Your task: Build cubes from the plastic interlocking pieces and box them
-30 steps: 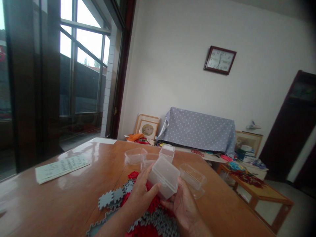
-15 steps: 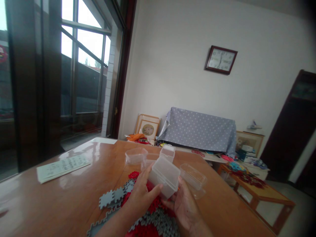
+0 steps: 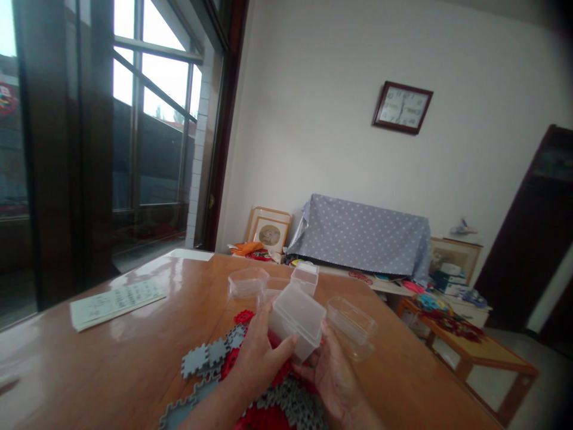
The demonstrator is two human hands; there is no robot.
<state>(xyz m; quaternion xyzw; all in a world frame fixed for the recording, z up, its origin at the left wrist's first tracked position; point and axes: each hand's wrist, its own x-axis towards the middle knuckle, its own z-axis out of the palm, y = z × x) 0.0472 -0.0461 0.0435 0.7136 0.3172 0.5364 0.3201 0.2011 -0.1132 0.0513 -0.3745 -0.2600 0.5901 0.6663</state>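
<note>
Both my hands hold a small translucent plastic box (image 3: 298, 319) with its lid down, just above the wooden table (image 3: 125, 358). My left hand (image 3: 259, 355) wraps its near left side, thumb along the front edge. My right hand (image 3: 329, 373) grips it from below on the right. Under the hands lies a pile of red and grey jigsaw-edged foam pieces (image 3: 215, 358). Behind the box stand more clear boxes: one at the left (image 3: 248, 282), one in the middle (image 3: 305, 276), and one at the right (image 3: 351, 322).
A printed paper sheet (image 3: 116, 301) lies on the table at the left. Beyond the table are a dotted cloth cover (image 3: 358, 236), framed pictures (image 3: 268, 230), a cluttered low table (image 3: 452, 322), a wall clock (image 3: 401, 107) and a large window (image 3: 147, 119).
The hands and the box have sunk slightly in the picture and the view has shifted a little; the grip on the box is unchanged.
</note>
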